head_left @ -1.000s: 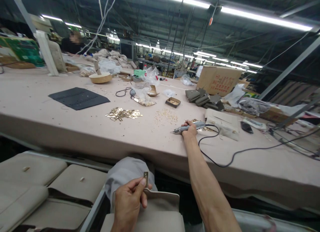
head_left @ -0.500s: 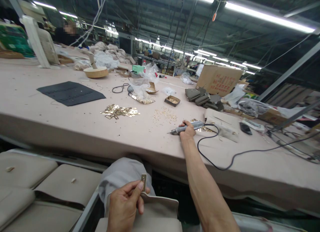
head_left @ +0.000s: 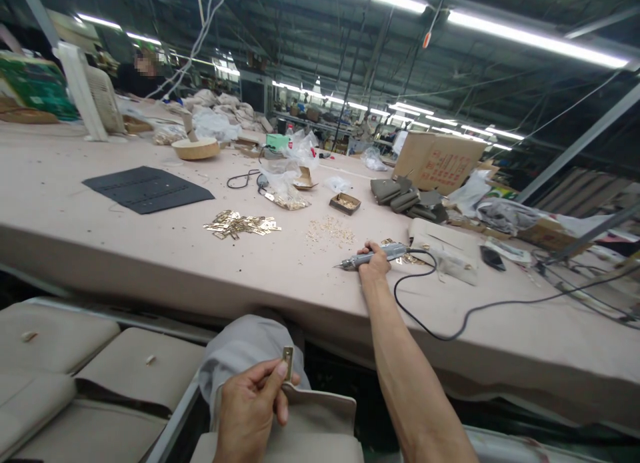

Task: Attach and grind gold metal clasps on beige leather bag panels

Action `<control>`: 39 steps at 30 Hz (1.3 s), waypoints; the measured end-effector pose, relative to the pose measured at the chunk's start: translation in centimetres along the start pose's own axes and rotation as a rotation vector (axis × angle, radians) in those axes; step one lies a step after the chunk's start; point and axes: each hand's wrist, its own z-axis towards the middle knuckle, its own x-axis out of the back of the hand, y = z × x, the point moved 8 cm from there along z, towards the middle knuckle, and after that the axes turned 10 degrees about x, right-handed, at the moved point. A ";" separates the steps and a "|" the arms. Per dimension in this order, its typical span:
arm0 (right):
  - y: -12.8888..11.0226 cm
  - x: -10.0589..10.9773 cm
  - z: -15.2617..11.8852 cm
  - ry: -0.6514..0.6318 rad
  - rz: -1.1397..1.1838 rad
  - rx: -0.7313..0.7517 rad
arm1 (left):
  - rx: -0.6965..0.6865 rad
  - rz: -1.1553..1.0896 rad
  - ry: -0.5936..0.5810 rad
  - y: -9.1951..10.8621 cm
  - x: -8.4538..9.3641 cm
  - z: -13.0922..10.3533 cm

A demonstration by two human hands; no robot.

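Note:
Between the thumb and fingers of my left hand [head_left: 253, 406] is a small gold metal plate [head_left: 288, 360], held upright at the edge of a beige bag flap [head_left: 325, 410]. The flap's bag lies low in front of me, partly out of the picture. My right hand [head_left: 375, 263] is wrapped around a grey electric screwdriver [head_left: 393, 252] on the table, its thin tip pointing left. A dark cord runs from its back end. Loose tiny screws [head_left: 330, 230] are scattered just beyond the tool, and a pile of gold metal plates [head_left: 243, 224] lies to their left.
Beige bags [head_left: 143, 366] lie at lower left. On the table [head_left: 280, 276] are a black sheet [head_left: 150, 188], a small box of screws [head_left: 345, 203], dark folded pieces [head_left: 400, 193], a beige bag [head_left: 445, 250] and a cardboard box [head_left: 437, 160]. A person [head_left: 137, 76] is at far left.
The view has shifted very slightly, so the table items at left sit a little further right. Both hands keep the same grip and place.

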 end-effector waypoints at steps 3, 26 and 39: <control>-0.2 0.0 -0.1 0.002 0.021 -0.006 | -0.011 0.006 0.003 0.3 -0.1 -0.1; -0.4 0.5 -0.7 0.009 0.083 -0.034 | -0.064 0.006 0.023 1.1 -0.1 -1.2; -0.9 0.4 -1.3 -0.027 0.113 -0.054 | -0.094 0.024 0.031 0.9 0.2 -1.2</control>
